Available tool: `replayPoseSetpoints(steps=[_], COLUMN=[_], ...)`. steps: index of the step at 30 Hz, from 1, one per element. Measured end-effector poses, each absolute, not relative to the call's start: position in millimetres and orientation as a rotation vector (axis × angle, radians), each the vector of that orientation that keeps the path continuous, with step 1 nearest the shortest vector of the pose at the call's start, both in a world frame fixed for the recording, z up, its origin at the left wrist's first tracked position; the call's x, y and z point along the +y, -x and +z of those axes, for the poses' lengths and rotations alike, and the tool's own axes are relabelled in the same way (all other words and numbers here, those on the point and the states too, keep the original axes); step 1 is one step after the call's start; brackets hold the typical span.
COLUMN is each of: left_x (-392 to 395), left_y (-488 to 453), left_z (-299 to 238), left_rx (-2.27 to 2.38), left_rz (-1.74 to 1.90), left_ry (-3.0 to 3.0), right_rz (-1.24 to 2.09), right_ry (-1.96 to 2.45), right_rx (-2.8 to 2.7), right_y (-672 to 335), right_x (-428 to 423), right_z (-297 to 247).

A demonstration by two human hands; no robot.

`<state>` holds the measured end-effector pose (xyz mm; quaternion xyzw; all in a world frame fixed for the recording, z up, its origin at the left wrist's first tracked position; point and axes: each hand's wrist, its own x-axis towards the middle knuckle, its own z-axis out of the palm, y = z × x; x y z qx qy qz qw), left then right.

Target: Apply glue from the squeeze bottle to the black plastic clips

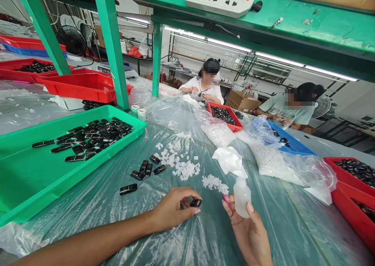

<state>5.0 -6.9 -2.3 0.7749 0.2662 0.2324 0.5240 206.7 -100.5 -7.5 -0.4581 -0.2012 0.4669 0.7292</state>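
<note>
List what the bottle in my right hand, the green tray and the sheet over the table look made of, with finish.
Bottle: probably plastic, matte; it looks milky and translucent.
Green tray: likely molded plastic, slightly glossy; its color is even and its rim smooth.
Sheet: apparently thin clear plastic film, shiny; it wrinkles and throws glare.

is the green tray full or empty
Partly filled: black pieces lie in the green tray, with much of its green floor showing.

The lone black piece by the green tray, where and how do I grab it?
Probably pinch the lone black piece across its middle, on its long sides, coming from the near side: it lies flat and crosswise, with other loose black pieces beyond.
</note>
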Motion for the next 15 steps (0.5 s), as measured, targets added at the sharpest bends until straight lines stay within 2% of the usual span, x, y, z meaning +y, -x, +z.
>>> replayPoseSetpoints(steps=[8,15], left_x=[-7,-7], left_y=[-5,-5], left_z=[-3,-4], left_rx=[0.622,0.604], left_rz=[0.53,0.526], left_ry=[-1.83,-1.837], right_rz=[0.554,0.38], right_ry=[1.637,2.19], right_rx=[-0.8,-1.035], right_y=[-259,-288], right_x=[-94,-95], right_z=[-9,-17])
